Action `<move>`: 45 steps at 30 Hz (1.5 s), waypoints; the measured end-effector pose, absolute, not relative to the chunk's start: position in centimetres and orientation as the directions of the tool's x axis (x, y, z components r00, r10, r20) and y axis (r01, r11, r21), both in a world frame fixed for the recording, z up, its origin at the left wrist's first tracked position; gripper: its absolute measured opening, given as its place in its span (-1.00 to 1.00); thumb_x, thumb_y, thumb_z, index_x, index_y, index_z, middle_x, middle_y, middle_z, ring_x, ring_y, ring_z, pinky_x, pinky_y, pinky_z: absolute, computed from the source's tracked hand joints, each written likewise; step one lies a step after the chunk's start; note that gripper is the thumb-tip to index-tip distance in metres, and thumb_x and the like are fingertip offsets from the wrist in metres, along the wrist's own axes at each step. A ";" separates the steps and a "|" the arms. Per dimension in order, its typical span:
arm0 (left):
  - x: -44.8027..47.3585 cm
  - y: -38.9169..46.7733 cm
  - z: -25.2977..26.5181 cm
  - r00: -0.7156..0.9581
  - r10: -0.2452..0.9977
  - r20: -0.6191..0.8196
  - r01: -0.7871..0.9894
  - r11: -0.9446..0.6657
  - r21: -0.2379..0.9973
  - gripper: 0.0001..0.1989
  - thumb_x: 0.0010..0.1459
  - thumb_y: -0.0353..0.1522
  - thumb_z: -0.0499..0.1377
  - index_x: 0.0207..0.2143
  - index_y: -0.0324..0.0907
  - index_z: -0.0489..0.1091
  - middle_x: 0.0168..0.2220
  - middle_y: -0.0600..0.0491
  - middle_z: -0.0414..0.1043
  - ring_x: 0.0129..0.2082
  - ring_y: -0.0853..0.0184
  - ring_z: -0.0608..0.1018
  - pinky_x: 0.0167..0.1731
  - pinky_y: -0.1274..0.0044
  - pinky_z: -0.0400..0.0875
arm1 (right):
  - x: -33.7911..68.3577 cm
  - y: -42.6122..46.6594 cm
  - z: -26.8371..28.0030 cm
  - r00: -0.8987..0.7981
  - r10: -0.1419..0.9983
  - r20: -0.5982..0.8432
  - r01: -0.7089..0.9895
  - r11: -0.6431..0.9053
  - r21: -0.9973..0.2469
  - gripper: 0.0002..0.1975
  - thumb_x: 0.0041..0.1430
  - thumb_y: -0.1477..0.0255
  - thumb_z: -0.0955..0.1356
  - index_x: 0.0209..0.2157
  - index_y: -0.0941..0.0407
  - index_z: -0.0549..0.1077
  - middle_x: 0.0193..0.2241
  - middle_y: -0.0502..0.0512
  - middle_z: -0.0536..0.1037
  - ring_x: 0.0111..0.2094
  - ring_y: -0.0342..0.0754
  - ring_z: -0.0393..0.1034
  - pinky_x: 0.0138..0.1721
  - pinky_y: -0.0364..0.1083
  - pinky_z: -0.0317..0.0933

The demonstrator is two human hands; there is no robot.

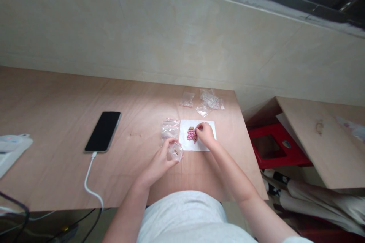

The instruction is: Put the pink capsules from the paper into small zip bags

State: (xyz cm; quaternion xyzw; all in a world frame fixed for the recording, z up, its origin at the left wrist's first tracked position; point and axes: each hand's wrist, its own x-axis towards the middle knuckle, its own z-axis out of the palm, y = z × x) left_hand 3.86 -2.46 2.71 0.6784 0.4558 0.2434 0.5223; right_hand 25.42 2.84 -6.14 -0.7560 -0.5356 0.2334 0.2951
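My left hand is closed around the side of a small clear plastic bag, whose mouth is spread round. A tiny gold-and-dark piece shows inside it. To the right lies a white sheet with a heap of small pink pieces and a few gold ones, perhaps beads or capsules. My right hand rests at the right side of the heap, fingertips pinched together; whatever is between them is hidden. Just behind my left hand a flat clear zip bag lies on the table.
More clear bags lie crumpled at the back right, beside a small filled bag. A phone with a white cable is on the left. A white power strip sits at the far left. The table's right edge borders a red box.
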 end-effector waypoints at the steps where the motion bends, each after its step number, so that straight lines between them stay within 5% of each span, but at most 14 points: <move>1: 4.0 -2.5 3.0 0.465 0.874 -0.141 0.348 -0.034 0.937 -0.60 -0.04 -0.41 0.15 -0.10 -0.11 0.16 -0.06 0.02 0.27 0.02 0.26 0.29 0.03 0.42 0.12 | 25.5 2.8 -6.2 0.321 0.946 -0.042 0.660 -0.255 -0.707 -0.93 -0.15 0.51 0.24 -0.60 0.15 0.34 -0.53 0.05 0.39 -0.44 -0.10 0.25 -0.37 -0.14 0.10; 12: 4.6 -2.4 2.3 0.447 0.885 -0.128 0.380 -0.058 0.923 -0.63 -0.02 -0.34 0.15 -0.13 -0.13 0.16 -0.07 0.03 0.26 -0.02 0.26 0.32 -0.02 0.45 0.17 | 25.4 0.7 -2.4 0.415 0.908 -0.057 0.473 -0.269 -0.839 -0.84 -0.04 0.37 0.23 -0.46 0.17 0.35 -0.45 0.07 0.43 -0.49 -0.14 0.25 -0.39 -0.13 0.17; 16: 4.9 -2.4 0.8 0.435 0.891 -0.129 0.421 -0.074 0.904 -0.60 -0.02 -0.36 0.14 -0.11 -0.12 0.12 -0.11 0.03 0.27 -0.07 0.26 0.35 -0.05 0.44 0.20 | 22.7 -2.4 2.1 0.192 0.981 -0.040 0.279 -0.093 -0.956 -0.85 0.04 0.34 0.24 -0.40 0.13 0.34 -0.43 0.04 0.43 -0.44 -0.15 0.28 -0.40 -0.16 0.18; 25: 4.9 -2.5 -0.2 0.466 0.881 -0.083 0.409 -0.131 0.903 -0.63 -0.02 -0.41 0.12 -0.12 -0.13 0.13 -0.12 0.01 0.25 -0.06 0.25 0.32 -0.05 0.42 0.19 | 20.3 -4.6 2.9 -0.040 0.998 0.054 0.479 0.067 -0.875 -0.94 0.00 0.45 0.29 -0.44 0.08 0.42 -0.47 0.03 0.42 -0.39 -0.11 0.25 -0.34 -0.11 0.16; 29: 4.8 -2.4 -0.2 0.469 0.880 -0.082 0.424 -0.143 0.894 -0.61 -0.04 -0.44 0.11 -0.10 -0.13 0.14 -0.10 0.01 0.25 -0.05 0.26 0.32 -0.03 0.43 0.18 | 22.1 -2.8 0.9 0.081 0.996 -0.023 0.405 -0.054 -0.913 -0.85 0.02 0.45 0.25 -0.34 0.11 0.40 -0.38 0.04 0.44 -0.44 -0.15 0.27 -0.41 -0.16 0.18; 33: 4.7 -2.4 0.0 0.482 0.871 -0.088 0.435 -0.151 0.887 -0.57 -0.06 -0.47 0.12 -0.09 -0.13 0.13 -0.08 0.00 0.24 -0.03 0.26 0.30 -0.01 0.43 0.15 | 24.0 0.3 -2.5 0.322 0.947 0.002 0.599 -0.202 -0.775 -0.84 -0.04 0.48 0.26 -0.36 0.16 0.40 -0.38 0.10 0.41 -0.35 -0.08 0.26 -0.28 -0.10 0.16; 37: 4.5 -2.4 0.0 0.477 0.873 -0.101 0.432 -0.133 0.892 -0.56 -0.04 -0.47 0.11 -0.07 -0.13 0.12 -0.04 -0.01 0.22 0.01 0.26 0.28 0.02 0.42 0.13 | 24.9 2.3 -4.9 0.324 0.946 -0.028 0.711 -0.263 -0.653 -0.90 -0.07 0.50 0.27 -0.45 0.17 0.41 -0.40 0.13 0.39 -0.29 -0.03 0.23 -0.22 -0.08 0.10; 45: 4.5 -2.3 -0.2 0.479 0.871 -0.111 0.435 -0.126 0.892 -0.57 -0.03 -0.46 0.11 -0.07 -0.12 0.13 -0.04 0.00 0.21 0.02 0.26 0.27 0.03 0.42 0.11 | 25.2 2.1 -5.0 0.297 0.953 -0.061 0.718 -0.265 -0.644 -0.90 -0.07 0.54 0.26 -0.56 0.14 0.39 -0.48 0.09 0.36 -0.33 -0.05 0.22 -0.26 -0.11 0.08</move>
